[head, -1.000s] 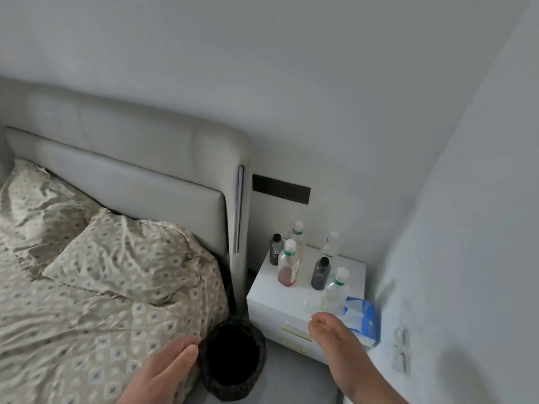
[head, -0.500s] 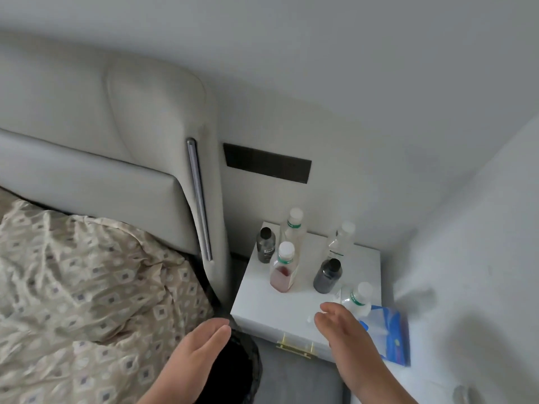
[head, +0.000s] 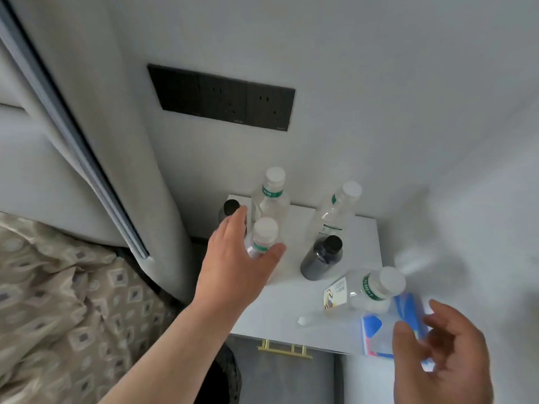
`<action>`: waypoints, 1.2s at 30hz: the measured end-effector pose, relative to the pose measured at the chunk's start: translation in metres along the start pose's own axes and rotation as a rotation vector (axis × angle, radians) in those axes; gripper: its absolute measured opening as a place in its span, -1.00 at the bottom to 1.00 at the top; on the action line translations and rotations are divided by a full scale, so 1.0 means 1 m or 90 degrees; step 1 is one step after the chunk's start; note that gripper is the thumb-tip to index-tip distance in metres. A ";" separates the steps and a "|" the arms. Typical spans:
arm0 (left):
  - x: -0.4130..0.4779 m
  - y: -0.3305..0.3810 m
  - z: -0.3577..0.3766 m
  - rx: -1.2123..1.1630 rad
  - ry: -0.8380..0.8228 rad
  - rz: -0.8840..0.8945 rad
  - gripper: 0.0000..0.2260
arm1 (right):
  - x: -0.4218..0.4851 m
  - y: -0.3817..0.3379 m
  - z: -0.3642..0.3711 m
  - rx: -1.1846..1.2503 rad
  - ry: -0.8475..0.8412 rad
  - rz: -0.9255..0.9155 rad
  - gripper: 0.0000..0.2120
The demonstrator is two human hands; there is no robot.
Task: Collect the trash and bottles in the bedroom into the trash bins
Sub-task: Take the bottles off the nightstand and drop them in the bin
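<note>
Several bottles stand on a white nightstand (head: 280, 316). My left hand (head: 236, 269) reaches over the front-left one, a white-capped bottle with a green band (head: 264, 234); thumb and fingers are spread on either side of its neck, not closed. Behind it are a small dark bottle (head: 230, 207) and a clear bottle (head: 269, 196). A second clear bottle (head: 335, 211) and a dark bottle (head: 322, 258) stand to the right. A clear labelled bottle (head: 364, 290) leans near the front right. My right hand (head: 443, 354) hovers open just below it. The black trash bin (head: 226, 374) shows under my left forearm.
A blue tissue pack (head: 408, 310) lies at the nightstand's right front, partly behind my right hand. A small white bit (head: 304, 320) sits near the front edge. A black socket panel (head: 221, 97) is on the wall. The padded headboard (head: 122, 141) and patterned bedding (head: 58, 301) are left.
The view has closed in on the nightstand. My left hand went forward from above the bin to the white-capped bottle. My right hand dropped back towards the tissue pack.
</note>
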State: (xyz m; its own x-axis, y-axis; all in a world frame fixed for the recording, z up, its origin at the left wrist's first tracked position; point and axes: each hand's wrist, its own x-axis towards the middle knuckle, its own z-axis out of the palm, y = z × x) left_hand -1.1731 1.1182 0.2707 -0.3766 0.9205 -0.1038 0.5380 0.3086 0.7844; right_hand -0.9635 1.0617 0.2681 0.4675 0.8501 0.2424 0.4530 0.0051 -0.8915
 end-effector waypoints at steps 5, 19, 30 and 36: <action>0.026 0.000 0.024 0.026 -0.017 0.043 -0.54 | 0.019 0.028 0.011 -0.200 -0.196 0.019 -0.30; -0.053 -0.032 -0.049 -0.004 0.039 0.016 -0.70 | 0.025 -0.003 -0.002 -0.072 -0.146 -0.041 -0.67; -0.139 -0.177 -0.147 -0.149 0.217 -0.226 -0.46 | -0.093 -0.050 0.054 0.019 -0.516 -0.034 -0.45; -0.137 -0.236 -0.121 -0.053 0.126 -0.331 -0.67 | -0.144 0.017 0.131 -0.135 -0.744 0.008 -0.63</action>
State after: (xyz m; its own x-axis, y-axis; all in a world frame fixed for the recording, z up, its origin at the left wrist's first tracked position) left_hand -1.3396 0.8906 0.1733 -0.7149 0.5873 -0.3794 0.1856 0.6826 0.7068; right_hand -1.1223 1.0088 0.1680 -0.4531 0.8156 -0.3599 0.6210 -0.0008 -0.7838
